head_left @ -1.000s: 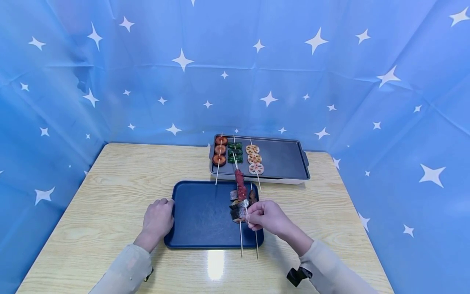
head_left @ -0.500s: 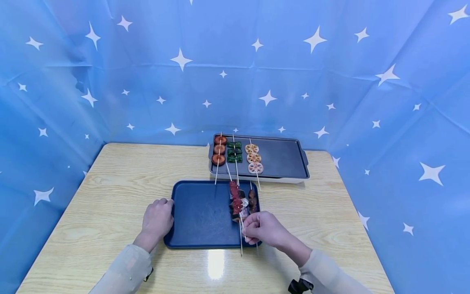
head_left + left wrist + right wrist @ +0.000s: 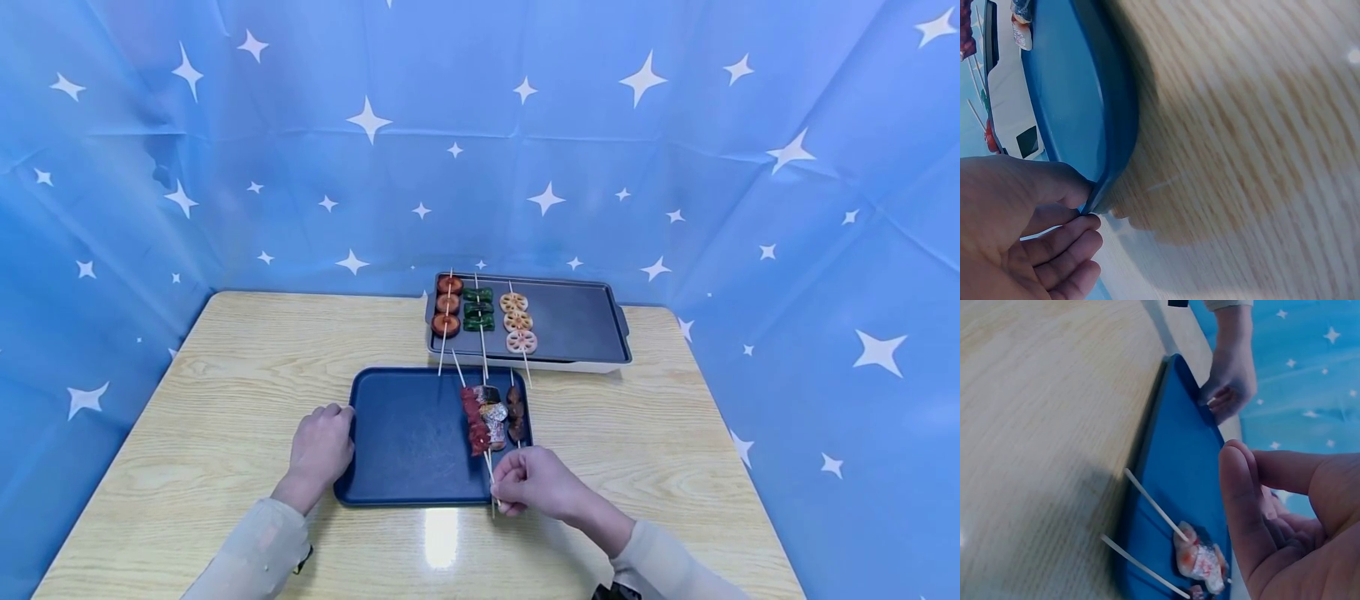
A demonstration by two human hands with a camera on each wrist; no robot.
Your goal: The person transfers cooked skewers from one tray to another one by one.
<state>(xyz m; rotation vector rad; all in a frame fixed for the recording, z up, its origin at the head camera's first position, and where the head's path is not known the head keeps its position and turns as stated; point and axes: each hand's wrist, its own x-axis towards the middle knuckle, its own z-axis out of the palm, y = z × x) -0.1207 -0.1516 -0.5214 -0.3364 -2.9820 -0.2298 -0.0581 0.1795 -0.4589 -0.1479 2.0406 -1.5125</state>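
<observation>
Star-print blue backdrop, pale wood worktop below it. Your red meat skewer is over the blue tray, right of its middle, tip jutting past the far edge; left wrist view suggests it's raised, not down. Your right hand pinches its stick at the tray's near right corner, thumb and forefinger together. Step looks like a set-down: shift left enough to clear the fish skewer, which it partly covers in head view, line it up with the tray's right edge, lower level, release softly. Brown meat skewer lies along that right edge. Your left hand clamps the tray's left edge, useful for steadying. Beyond the far edge, grill pan carries mushroom skewer, green skewer, lotus root skewer, starting from its left edge.
</observation>
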